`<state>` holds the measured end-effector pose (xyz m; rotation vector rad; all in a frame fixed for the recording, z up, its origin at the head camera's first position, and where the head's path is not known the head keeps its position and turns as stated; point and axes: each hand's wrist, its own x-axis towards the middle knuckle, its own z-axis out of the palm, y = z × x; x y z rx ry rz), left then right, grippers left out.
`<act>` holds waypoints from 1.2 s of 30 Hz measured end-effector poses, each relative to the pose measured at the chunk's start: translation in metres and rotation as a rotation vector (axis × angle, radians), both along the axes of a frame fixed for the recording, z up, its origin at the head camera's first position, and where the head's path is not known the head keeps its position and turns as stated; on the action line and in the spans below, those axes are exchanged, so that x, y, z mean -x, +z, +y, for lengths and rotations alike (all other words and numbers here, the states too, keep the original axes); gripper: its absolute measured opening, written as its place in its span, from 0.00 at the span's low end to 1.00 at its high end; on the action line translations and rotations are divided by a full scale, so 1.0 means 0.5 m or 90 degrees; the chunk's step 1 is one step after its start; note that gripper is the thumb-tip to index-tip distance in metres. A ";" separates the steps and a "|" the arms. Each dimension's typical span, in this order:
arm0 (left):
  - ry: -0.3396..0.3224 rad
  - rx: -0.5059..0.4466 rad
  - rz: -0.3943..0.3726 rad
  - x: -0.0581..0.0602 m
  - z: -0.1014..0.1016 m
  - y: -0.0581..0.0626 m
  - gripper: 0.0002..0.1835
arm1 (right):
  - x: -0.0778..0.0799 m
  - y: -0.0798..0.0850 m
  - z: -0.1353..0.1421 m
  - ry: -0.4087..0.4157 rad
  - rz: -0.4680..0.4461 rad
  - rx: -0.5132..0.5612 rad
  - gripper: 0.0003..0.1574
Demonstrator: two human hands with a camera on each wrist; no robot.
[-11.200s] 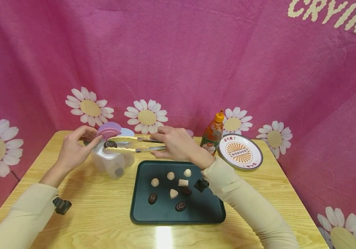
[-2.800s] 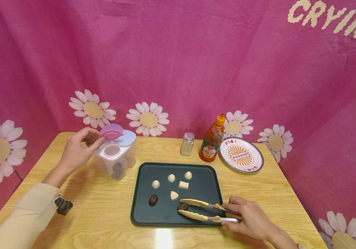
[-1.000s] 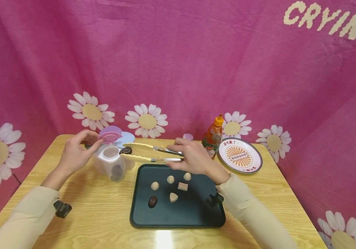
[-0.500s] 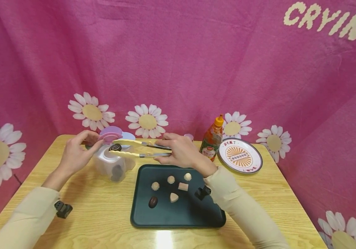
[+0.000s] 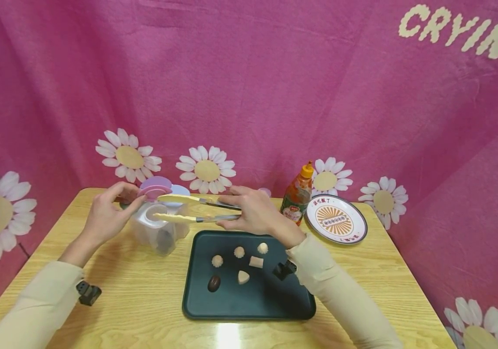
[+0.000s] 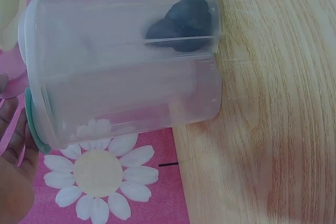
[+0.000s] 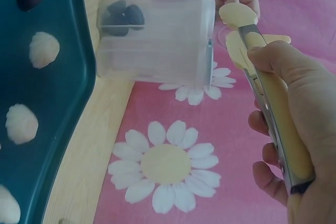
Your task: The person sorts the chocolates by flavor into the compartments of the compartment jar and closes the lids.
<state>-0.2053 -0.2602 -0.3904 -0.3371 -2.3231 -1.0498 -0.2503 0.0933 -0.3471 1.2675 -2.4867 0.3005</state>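
Observation:
My left hand (image 5: 107, 213) pinches the raised pink lid (image 5: 154, 193) of a translucent container (image 5: 146, 232) whose round mouth is uncovered. My right hand (image 5: 253, 211) grips tongs (image 5: 179, 219) with cream tips and metal arms. Their tips stand apart over the container's mouth, nothing between them. Through the container's wall, several dark chocolates (image 6: 191, 22) show heaped at the bottom of one compartment in the left wrist view. On the dark green tray (image 5: 275, 303) lie a dark oval chocolate (image 5: 214, 283) and several pale ones, among them a triangular piece (image 5: 243, 277).
Behind the tray stands a red sauce bottle (image 5: 297, 196) with a yellow cap, beside a patterned plate (image 5: 336, 219). A small jar's lilac lid (image 5: 265, 192) peeks out behind my right hand. A pink flowered cloth (image 5: 249, 97) hangs along the table's back edge.
The dark swirl chocolate has left the tongs, having come from the tray to the container's mouth. Their tips are spread. An earlier swirl chocolate and a dark one are gone from the tray too.

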 end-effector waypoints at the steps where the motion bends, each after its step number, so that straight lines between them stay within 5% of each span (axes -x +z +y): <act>1: -0.001 0.001 0.004 0.000 0.000 0.000 0.11 | -0.002 0.000 0.007 -0.001 0.006 0.001 0.33; 19: 0.001 -0.004 -0.020 0.001 0.000 0.000 0.11 | -0.081 -0.036 0.172 -0.025 0.016 -0.011 0.33; 36: 0.003 -0.010 -0.022 0.002 0.000 0.000 0.10 | -0.158 -0.127 0.243 -0.021 -0.050 -0.067 0.29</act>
